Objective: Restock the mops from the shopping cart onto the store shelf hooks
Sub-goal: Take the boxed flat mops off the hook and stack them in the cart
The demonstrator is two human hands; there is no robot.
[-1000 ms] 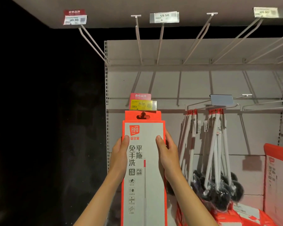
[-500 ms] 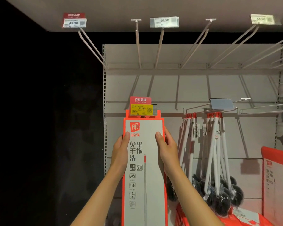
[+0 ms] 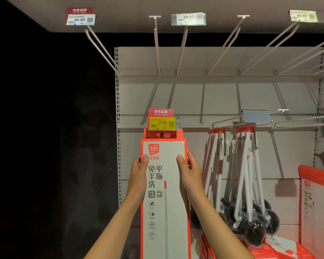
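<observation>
A tall orange-and-white mop box (image 3: 165, 200) stands upright in front of the shelf's back panel. My left hand (image 3: 138, 174) grips its left edge and my right hand (image 3: 190, 172) grips its right edge, thumbs on the white front. The box's orange hang tab (image 3: 163, 134) sits just under a yellow 49.90 price tag (image 3: 162, 123) at the end of a hook. The hook's wire is hidden behind the tag, so I cannot tell whether the tab is on it. No shopping cart is in view.
Several white-handled brushes with black heads (image 3: 247, 184) hang on hooks to the right. More orange boxes (image 3: 314, 208) stand at the far right and lie at the bottom right (image 3: 279, 247). Bare wire hooks (image 3: 181, 47) jut out overhead. Left of the shelf upright is dark.
Both hands have pushed the box toward the shelf, and its tab has come up under the yellow price tag. The view has tilted up a little.
</observation>
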